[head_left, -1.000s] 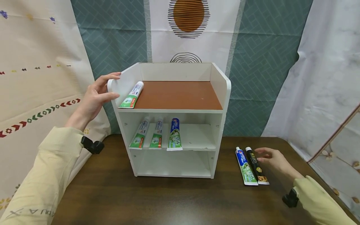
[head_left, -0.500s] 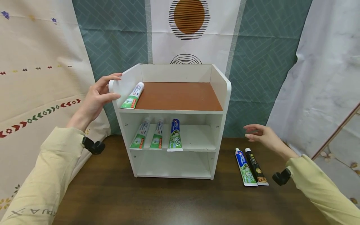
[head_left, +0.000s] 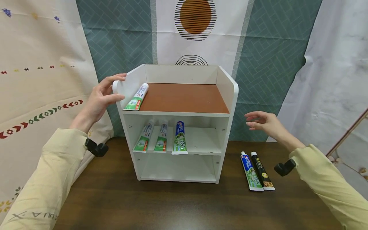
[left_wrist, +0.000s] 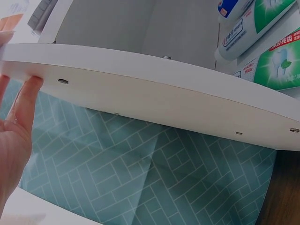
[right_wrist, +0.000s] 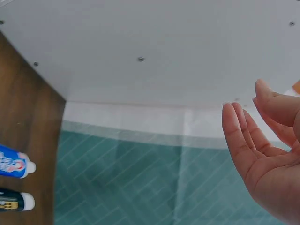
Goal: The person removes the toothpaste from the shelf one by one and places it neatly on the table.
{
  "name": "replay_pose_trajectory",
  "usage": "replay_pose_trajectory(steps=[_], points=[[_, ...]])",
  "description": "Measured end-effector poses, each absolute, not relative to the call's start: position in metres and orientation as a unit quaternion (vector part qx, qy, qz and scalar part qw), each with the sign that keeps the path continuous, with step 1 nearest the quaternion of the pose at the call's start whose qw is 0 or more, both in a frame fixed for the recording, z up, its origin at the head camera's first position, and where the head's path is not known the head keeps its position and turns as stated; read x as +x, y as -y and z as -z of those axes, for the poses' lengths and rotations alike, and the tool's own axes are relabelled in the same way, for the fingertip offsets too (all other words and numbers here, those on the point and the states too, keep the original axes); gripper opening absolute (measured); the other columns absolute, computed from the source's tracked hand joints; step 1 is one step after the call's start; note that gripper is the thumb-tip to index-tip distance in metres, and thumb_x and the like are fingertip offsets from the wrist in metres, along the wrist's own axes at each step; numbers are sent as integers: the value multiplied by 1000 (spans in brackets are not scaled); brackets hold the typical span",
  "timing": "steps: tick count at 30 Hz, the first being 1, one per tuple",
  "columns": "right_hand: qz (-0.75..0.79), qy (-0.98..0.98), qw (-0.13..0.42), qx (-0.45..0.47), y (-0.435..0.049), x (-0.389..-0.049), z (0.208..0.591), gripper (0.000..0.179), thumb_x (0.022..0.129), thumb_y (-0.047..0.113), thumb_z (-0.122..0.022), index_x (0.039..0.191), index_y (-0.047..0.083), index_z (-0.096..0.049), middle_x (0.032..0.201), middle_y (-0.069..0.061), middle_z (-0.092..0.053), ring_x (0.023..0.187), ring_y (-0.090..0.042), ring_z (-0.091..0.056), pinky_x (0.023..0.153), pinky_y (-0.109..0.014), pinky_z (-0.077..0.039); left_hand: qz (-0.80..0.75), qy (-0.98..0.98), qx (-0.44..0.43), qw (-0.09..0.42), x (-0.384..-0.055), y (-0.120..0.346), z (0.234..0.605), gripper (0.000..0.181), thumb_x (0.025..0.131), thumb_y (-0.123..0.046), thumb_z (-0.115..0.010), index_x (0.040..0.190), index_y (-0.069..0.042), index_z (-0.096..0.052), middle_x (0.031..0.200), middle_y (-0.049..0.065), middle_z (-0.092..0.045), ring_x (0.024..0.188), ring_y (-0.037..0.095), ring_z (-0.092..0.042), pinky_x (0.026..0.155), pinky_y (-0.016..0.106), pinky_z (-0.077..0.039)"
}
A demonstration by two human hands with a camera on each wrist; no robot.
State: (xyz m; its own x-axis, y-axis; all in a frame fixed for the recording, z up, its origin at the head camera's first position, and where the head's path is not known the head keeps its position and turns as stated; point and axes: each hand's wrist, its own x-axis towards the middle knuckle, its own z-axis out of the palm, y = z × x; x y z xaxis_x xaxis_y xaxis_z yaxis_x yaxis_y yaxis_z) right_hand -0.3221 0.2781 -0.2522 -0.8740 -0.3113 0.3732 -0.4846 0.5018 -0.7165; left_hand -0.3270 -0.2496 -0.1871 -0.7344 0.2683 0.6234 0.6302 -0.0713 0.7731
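A white three-tier shelf [head_left: 179,113] with a brown top surface stands on the table. My left hand [head_left: 99,100] grips the upper front edge of its left side panel, the thumb in front; in the left wrist view fingers [left_wrist: 29,96] lie against the panel's outer face. My right hand [head_left: 263,124] hangs in the air right of the shelf, fingers loosely bent, holding nothing. Below it a blue-green toothpaste tube [head_left: 251,172] and a black toothpaste tube [head_left: 262,171] lie side by side. One green-white toothpaste tube [head_left: 136,98] leans in the top tier's left corner.
On the middle tier are two green-white toothpaste tubes [head_left: 144,137] and a blue-green one [head_left: 180,139], its end slightly over the front edge. Fabric hangs behind the dark wooden table [head_left: 172,204] and on both sides.
My right hand has risen from beside the black toothpaste tube and moved up and left toward the shelf's right side, carrying nothing. The left hand keeps its hold; the tubes lie as before.
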Motion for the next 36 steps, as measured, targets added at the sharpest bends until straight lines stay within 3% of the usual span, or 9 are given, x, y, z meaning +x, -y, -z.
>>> replay_pose_trajectory(steps=[8,14,25,31,36], points=[[-459,851,113,228,-261,-318,215,36,87,18,-62,117,0,-54,110,-15,-57,84,-20,-62,74,-23,-46,650,667,-337,139,-327,250,187,45,81,12,-55,120,-11,-56,139,7,-32,116,26,-35,77,25,-43],[-460,848,137,224,-248,-315,184,39,86,23,-63,118,2,-55,106,-9,-59,86,-17,-61,76,-23,-45,651,665,-340,137,-327,249,188,45,81,12,-55,120,-11,-56,139,7,-32,116,26,-35,77,26,-43],[-516,799,165,262,-223,-310,127,30,83,17,-66,112,9,-62,105,-10,-57,87,-20,-57,73,-22,-46,651,662,-347,134,-326,250,187,46,81,14,-55,121,-10,-56,140,8,-31,115,25,-37,76,25,-43],[-507,801,149,280,-197,-307,105,32,83,19,-67,112,9,-62,111,-9,-56,93,-21,-53,74,-23,-45,652,660,-347,136,-326,250,187,47,81,15,-54,121,-10,-56,140,8,-31,115,26,-36,76,25,-43],[-488,806,134,307,-172,-310,98,30,84,15,-65,112,6,-61,106,-11,-58,86,-20,-57,73,-27,-47,651,661,-347,135,-326,249,187,47,80,14,-55,121,-10,-56,140,7,-31,115,25,-36,77,25,-43]])
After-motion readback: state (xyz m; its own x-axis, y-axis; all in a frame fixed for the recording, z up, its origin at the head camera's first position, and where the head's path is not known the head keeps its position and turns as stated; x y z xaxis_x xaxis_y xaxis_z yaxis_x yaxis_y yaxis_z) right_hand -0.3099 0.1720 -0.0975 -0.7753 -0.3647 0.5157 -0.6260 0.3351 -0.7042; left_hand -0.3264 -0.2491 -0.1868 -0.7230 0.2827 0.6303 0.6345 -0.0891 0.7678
